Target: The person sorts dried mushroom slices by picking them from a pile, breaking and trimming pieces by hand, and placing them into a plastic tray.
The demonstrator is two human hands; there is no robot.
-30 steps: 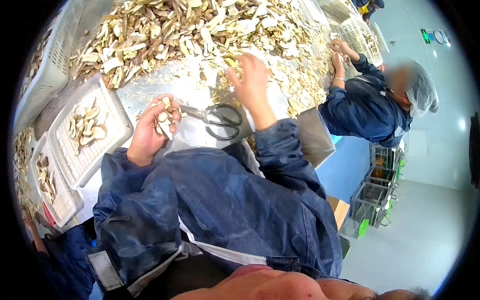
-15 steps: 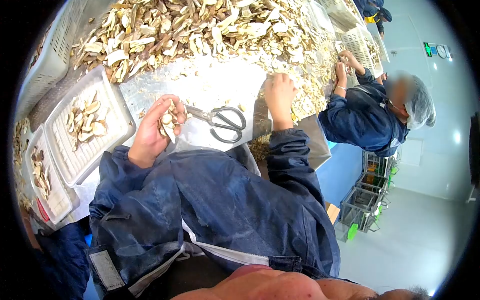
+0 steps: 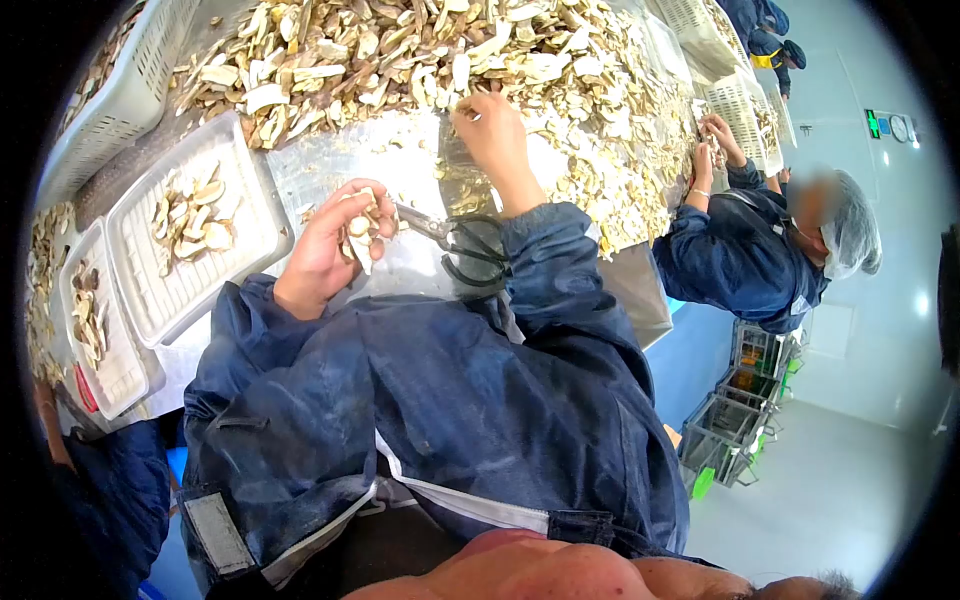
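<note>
Several dried mushroom slices (image 3: 362, 238) are held in my left hand (image 3: 325, 250), its fingers curled around them. My right hand (image 3: 492, 138) reaches over the near edge of a large heap of mushroom slices (image 3: 400, 60). Its thumb and fingers are bent together, and whatever sits between them is too small to make out. Scissors (image 3: 470, 245) with black handles lie on the metal table (image 3: 400, 275), between my left hand and my right sleeve, blades toward the left hand.
On the left stand a white tray (image 3: 262, 235) with a few slices and a smaller tray (image 3: 130, 380) with more. A white perforated crate (image 3: 125, 120) is behind them. At right, a co-worker (image 3: 750, 240) in a hairnet handles slices near white baskets (image 3: 730, 105).
My right hand has moved left and farther up, from the small pieces to the edge of the larger slices. My left hand still holds its slices. The view has shifted slightly.
</note>
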